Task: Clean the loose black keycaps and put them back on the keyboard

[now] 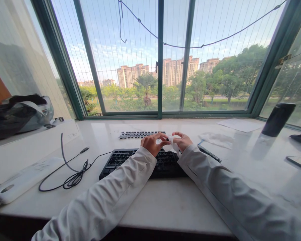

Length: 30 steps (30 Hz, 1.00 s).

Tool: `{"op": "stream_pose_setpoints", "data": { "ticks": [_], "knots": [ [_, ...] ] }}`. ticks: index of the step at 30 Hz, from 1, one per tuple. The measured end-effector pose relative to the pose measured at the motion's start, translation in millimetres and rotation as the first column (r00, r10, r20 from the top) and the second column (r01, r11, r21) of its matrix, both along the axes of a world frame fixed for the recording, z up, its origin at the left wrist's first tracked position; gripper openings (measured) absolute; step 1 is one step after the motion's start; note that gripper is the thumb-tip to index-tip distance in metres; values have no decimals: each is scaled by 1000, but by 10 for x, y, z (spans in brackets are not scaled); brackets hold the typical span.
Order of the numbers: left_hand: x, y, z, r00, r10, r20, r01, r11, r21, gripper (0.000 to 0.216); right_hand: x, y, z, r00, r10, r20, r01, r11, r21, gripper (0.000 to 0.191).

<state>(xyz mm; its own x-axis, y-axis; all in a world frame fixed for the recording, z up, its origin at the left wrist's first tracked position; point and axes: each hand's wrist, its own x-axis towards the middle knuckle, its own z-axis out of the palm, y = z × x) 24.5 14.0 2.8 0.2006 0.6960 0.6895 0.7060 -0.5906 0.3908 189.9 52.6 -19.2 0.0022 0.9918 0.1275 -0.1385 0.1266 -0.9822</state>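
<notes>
Both my hands meet above the middle of a black keyboard (165, 164), whose exposed key rows show on either side of them. Between the thumb and fingers of my left hand (151, 144) is a small black keycap (167, 139). A crumpled white tissue (172, 145) is pinched in my right hand (183, 142), against the keycap. Behind the keyboard, loose black keycaps (137, 135) lie in rows on the white counter; my forearms hide part of the keyboard.
Right of the keyboard lie a dark slim tool (209, 153) and crumpled clear plastic (217, 139). Farther right are a paper sheet (238, 125), a black bottle (278, 119) and a phone (300, 162). A coiled cable (76, 178) and a white power strip (24, 182) lie left.
</notes>
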Motion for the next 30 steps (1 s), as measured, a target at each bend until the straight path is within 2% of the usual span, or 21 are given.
{"op": "stream_pose_setpoints", "data": {
  "ticks": [5, 9, 13, 16, 20, 24, 30],
  "knots": [
    [5, -13, -25, 998, -50, -46, 53, 996, 72, 28, -6, 21, -10, 993, 6, -122, -21, 992, -123, 43],
    [-1, -5, -28, 999, -40, -36, 44, 994, 103, 30, 56, 106, -37, 985, -68, -158, 44, 988, -151, 49],
    [-21, 17, -6, 997, -72, -20, 74, 987, 141, 30, 118, 110, 41, 993, -103, -53, 100, 994, -54, 46],
    [-39, 31, 10, 993, -116, -29, 120, 978, 172, 30, 132, 38, 145, 995, -23, 101, 13, 995, 101, 34],
    [-53, 47, 19, 993, -116, -33, 120, 978, 169, 32, 160, -70, 257, 927, 33, 374, -133, 960, 245, 12],
    [-64, 54, 39, 995, -92, -32, 96, 986, 138, 34, 176, -170, 338, 861, 83, 503, -231, 943, 240, 20],
    [-78, 46, 82, 999, -45, -24, 47, 993, 107, 37, 115, -221, 341, 837, 127, 532, -293, 926, 240, 33]
  ]
}}
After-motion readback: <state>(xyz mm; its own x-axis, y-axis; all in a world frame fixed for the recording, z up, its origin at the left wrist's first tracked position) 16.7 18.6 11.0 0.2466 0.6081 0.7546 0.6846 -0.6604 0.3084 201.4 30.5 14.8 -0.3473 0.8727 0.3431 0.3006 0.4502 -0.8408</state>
